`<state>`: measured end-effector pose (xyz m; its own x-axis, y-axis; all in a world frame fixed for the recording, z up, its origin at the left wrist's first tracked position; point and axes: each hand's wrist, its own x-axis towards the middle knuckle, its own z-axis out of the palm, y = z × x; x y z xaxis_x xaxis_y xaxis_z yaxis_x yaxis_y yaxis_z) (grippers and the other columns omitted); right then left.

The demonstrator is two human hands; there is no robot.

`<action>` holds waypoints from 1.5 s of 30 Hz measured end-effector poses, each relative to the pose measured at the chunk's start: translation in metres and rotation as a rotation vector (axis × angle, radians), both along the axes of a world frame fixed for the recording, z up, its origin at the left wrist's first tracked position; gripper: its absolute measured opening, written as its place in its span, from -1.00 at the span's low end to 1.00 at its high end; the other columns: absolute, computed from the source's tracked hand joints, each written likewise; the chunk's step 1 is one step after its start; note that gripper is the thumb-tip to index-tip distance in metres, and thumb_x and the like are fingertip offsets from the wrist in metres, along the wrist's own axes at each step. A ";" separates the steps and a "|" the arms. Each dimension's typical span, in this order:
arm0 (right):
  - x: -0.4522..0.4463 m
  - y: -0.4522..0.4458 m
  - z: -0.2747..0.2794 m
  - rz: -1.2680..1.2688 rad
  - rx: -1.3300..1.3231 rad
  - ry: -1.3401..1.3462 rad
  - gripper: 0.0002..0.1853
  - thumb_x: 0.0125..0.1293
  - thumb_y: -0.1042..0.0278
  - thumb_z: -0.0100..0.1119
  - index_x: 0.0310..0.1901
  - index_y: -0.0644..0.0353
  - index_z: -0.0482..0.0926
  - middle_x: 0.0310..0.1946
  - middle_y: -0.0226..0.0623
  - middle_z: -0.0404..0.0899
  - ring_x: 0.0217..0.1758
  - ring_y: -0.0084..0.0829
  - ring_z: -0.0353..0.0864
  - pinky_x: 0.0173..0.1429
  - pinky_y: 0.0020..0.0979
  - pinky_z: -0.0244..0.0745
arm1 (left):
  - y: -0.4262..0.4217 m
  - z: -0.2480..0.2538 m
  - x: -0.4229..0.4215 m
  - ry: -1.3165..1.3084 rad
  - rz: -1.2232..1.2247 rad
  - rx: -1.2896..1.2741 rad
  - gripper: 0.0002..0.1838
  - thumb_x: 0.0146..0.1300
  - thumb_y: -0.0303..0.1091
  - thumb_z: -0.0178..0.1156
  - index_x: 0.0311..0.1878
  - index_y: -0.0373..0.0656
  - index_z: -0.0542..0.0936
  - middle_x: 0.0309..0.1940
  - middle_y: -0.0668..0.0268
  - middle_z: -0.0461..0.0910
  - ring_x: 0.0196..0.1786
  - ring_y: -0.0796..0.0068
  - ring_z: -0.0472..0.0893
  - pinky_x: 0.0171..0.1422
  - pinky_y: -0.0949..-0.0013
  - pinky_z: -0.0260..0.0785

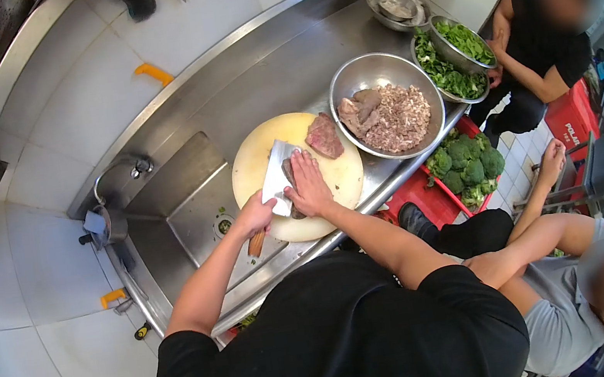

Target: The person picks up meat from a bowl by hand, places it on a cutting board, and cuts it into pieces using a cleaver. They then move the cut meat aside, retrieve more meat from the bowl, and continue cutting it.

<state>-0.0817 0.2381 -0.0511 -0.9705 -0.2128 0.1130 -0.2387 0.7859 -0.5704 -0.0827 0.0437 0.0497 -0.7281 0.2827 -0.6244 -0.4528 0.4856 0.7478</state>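
Note:
My left hand point(255, 215) is wrapped round the wooden handle of a cleaver point(279, 168). Its broad blade lies tilted across a round cutting board point(249, 146), along the left side of a piece of dark meat point(288, 171). My right hand point(307, 184) rests flat on that meat, fingers stretched out beside the blade, and covers much of it. A second slab of red meat point(323, 137) lies on the board's upper right. Just right of the board, a steel bowl point(339, 81) holds chopped meat point(405, 118) and some larger pieces.
A sink point(168, 232) with a tap point(138, 166) is at the left. Bowls of leafy greens point(449, 77) stand at the counter's right end, near a person in black point(532, 53). Below them is a red crate with broccoli point(466, 164). Another person in grey point(558, 306) sits at lower right.

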 end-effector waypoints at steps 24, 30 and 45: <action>0.000 0.002 -0.002 0.023 -0.037 0.033 0.00 0.55 -0.25 -0.08 0.65 0.45 -0.13 0.71 0.19 -0.19 0.79 0.18 -0.30 0.78 0.10 -0.36 | -0.009 -0.004 0.039 0.006 -0.015 -0.089 -0.63 0.59 -0.25 0.10 0.31 -0.27 0.42 -0.55 0.24 0.53 -0.75 0.43 0.46 -0.66 0.26 0.38; -0.003 0.001 -0.005 -0.019 -0.068 0.050 0.01 0.54 -0.23 -0.05 0.65 0.46 -0.15 0.71 0.21 -0.20 0.79 0.19 -0.31 0.78 0.10 -0.35 | 0.030 -0.022 -0.004 0.124 0.013 -0.129 -0.64 0.58 -0.23 0.10 0.24 -0.30 0.47 -0.48 0.18 0.61 -0.67 0.36 0.55 -0.61 0.21 0.43; -0.002 0.002 -0.008 -0.027 -0.089 0.056 0.01 0.55 -0.27 -0.08 0.64 0.47 -0.13 0.71 0.22 -0.20 0.79 0.17 -0.31 0.78 0.12 -0.34 | 0.017 -0.029 0.028 0.172 -0.050 -0.179 -0.64 0.58 -0.22 0.11 0.22 -0.30 0.44 -0.44 0.15 0.62 -0.68 0.37 0.56 -0.63 0.22 0.42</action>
<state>-0.0837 0.2402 -0.0588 -0.9674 -0.1738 0.1843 -0.2518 0.7390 -0.6249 -0.0544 0.0608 0.0202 -0.8161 0.2171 -0.5356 -0.2982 0.6357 0.7120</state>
